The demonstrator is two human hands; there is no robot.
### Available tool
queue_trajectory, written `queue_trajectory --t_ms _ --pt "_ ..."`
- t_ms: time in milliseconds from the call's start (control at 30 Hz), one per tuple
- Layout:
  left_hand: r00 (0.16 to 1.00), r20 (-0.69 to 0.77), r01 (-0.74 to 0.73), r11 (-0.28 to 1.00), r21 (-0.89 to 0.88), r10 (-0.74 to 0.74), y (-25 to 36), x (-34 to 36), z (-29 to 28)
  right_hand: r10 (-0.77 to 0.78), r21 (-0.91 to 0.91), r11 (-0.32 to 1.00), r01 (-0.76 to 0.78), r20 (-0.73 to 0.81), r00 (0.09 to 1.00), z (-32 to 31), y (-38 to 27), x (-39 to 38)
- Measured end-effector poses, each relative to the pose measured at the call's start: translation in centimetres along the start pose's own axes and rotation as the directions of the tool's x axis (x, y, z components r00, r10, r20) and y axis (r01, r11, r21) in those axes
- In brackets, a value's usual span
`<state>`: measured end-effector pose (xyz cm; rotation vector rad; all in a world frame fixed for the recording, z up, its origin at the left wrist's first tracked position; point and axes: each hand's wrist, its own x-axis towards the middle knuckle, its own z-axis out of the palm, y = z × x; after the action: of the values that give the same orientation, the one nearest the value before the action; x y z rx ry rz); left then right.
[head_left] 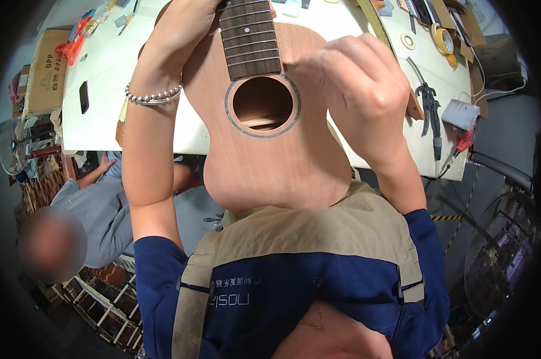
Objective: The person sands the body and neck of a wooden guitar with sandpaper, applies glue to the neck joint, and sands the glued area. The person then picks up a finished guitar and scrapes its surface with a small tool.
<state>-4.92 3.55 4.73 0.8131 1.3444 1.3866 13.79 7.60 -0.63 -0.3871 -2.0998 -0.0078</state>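
Note:
An unfinished wooden ukulele (270,170) leans against my apron with its neck pointing away. It has a bare tan top, a round sound hole with an inlaid ring, and a dark fretboard (250,36) with metal frets. My left hand (190,24) is at the neck beside the fretboard, holding the instrument; its fingertips are hidden past the top edge. My right hand (363,75) is closed in a pinch over the top, close to the fretboard's right lower corner. Motion blurs its fingertips, and I cannot make out what is between them.
The white table (94,128) spreads beyond, with a dark phone (84,97) at left. Tape rolls (442,39), a black cabled tool (429,107) and a white box (461,115) lie at right. Another person (94,215) sits at left; a fan (498,257) stands at right.

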Motion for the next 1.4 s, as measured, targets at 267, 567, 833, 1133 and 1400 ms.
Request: queue_trajectory --t_ms 267,567,833,1133,1400 --pt "1.0 -0.016 -0.025 0.999 0.029 0.025 0.0 0.2 0.4 0.007 0.091 0.996 -0.014 0.076 0.997 -0.3 -0.6 -1.3" --pt "0.993 0.09 -0.082 0.997 -0.003 0.082 -0.2 0.4 0.2 0.073 -0.032 0.997 -0.077 -0.108 0.992 1.0 0.5 1.9" --pt "0.999 -0.04 0.006 1.0 0.021 -0.005 -1.0 0.3 -1.2 0.202 0.214 0.95 -0.227 0.131 0.971 -1.8 -0.4 -1.7" --pt "0.949 -0.194 -0.228 0.965 0.133 0.251 -3.2 -0.6 -6.1 0.807 -0.217 0.569 -0.793 0.334 0.487 -1.3 8.2 -17.8" --pt "0.775 -0.542 -0.445 0.889 -0.105 0.324 -8.8 -5.3 -4.5 0.855 0.703 -0.382 -0.599 0.515 0.058 -0.6 -0.8 -16.8"
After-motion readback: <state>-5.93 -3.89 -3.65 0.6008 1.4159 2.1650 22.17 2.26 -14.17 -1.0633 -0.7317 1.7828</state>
